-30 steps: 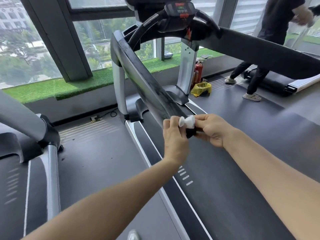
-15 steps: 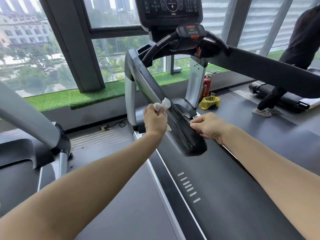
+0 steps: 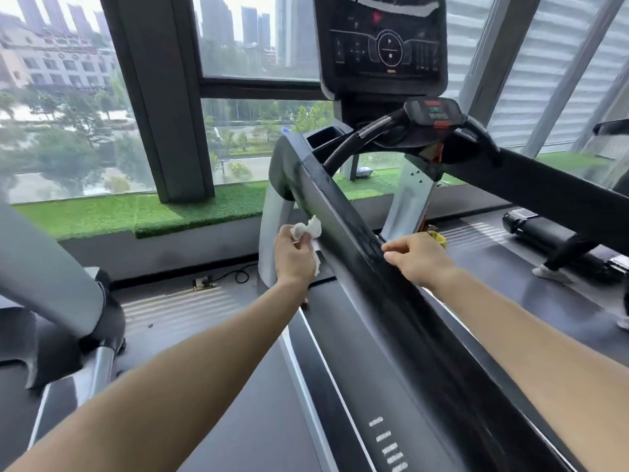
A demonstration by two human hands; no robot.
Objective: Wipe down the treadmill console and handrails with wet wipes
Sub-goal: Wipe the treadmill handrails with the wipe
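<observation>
Slid farther up the left handrail [image 3: 343,226]: left hand [image 3: 294,255] pinching the crumpled wet wipe [image 3: 308,228], right hand [image 3: 417,258] loosely curled, resting on the rail. Console [image 3: 381,46] not yet reached.

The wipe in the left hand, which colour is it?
White; the wipe shows clearly in the head view.

The left handrail [image 3: 357,253] runs diagonally from upper centre to lower right of the frame. The left hand [image 3: 294,257] sits against its left side at frame centre, gripping a wet wipe [image 3: 308,229] that touches the rail. The right hand [image 3: 417,258] rests on the rail's right side. The console [image 3: 381,42] stands at upper centre, above the rail's far end. A second person's legs [image 3: 561,257] stand at right edge.
</observation>
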